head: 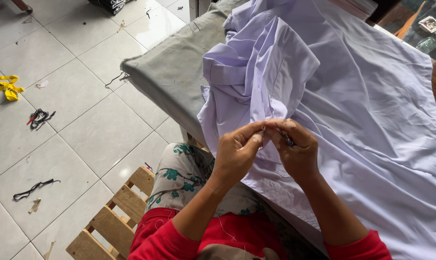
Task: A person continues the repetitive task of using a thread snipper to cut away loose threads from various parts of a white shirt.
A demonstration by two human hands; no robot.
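**Handling the pale lilac garment at the padded table**

Your left hand (237, 151) and right hand (297, 149) meet fingertip to fingertip, pinched narrow on a fold of the pale lilac garment (352, 96). The right hand also grips a small dark tool (288, 140); its kind cannot be told. The garment lies spread over the grey padded table (174, 67), one part bunched upright just beyond your hands. Judge the cloth light, soft and limp: it will slide and crease, so take hold at a seam or folded edge. Past the table's far right corner sits a small pale box (430, 23). No labels are readable.
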